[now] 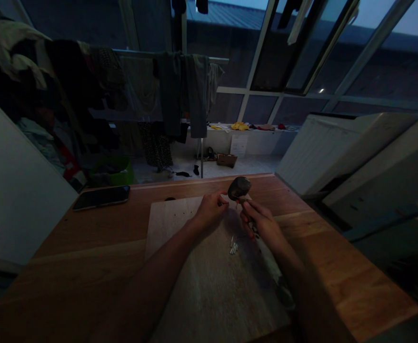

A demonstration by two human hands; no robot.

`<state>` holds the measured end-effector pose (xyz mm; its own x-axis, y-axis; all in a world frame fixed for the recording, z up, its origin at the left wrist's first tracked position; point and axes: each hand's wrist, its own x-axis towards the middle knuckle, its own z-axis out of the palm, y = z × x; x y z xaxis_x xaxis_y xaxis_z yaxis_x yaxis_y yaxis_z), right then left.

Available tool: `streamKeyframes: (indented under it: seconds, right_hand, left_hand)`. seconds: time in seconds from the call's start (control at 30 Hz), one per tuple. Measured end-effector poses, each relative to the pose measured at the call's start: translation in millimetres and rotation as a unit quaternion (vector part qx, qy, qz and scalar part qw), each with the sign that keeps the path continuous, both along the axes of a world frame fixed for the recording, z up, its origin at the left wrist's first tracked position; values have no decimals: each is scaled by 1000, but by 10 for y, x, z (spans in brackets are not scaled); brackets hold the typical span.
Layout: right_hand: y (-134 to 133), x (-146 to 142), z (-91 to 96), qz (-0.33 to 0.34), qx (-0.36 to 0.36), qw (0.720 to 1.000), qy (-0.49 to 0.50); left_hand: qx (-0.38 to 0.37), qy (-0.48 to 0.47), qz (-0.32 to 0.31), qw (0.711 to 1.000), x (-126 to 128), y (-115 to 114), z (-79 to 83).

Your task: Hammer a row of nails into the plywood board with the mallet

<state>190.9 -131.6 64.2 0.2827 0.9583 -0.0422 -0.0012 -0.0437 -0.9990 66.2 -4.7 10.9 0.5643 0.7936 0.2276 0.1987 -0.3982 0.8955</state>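
Observation:
My right hand (pixel 262 221) is wrapped around the handle of a hammer (pixel 239 187), gripping close under its dark head. The handle (pixel 271 264) slants down toward me beneath my forearm. Just left of the hammer head, my left hand (pixel 212 208) is closed in a pinch over the far part of a pale wooden board (pixel 194 290). Whatever its fingertips hold is too small and dark to make out. Several shiny nails (pixel 233 247) lie on the board nearer to me. A row of small dark dots (pixel 183 213) marks the board left of my left hand.
The board lies on a wooden table (pixel 98 267). A phone (pixel 102 197) rests at the table's far left, and a small dark round object (pixel 170 198) touches the board's far edge. Beyond are hanging clothes (pixel 169 90), a green basket (pixel 121 171) and a white appliance (pixel 323 143).

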Motion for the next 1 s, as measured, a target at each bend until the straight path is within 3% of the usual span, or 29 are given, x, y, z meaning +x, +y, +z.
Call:
streamKeyframes:
  seconds: [0.17, 0.63, 0.87, 1.0]
  right_hand:
    - [-31, -2, -38, -9, 23, 1000, 6]
    - [-28, -11, -131, 8, -3, 998, -54]
    - [-40, -33, -166, 7, 12, 999, -45]
    - [-69, -7, -133, -6, 10, 1000, 11]
  left_hand:
    - [11, 4, 0, 1000, -14, 11, -2]
    - [7, 12, 7, 1000, -2, 40, -12]
    - [8, 6, -1, 1000, -14, 25, 9]
    - [-9, 11, 4, 1000, -16, -1, 13]
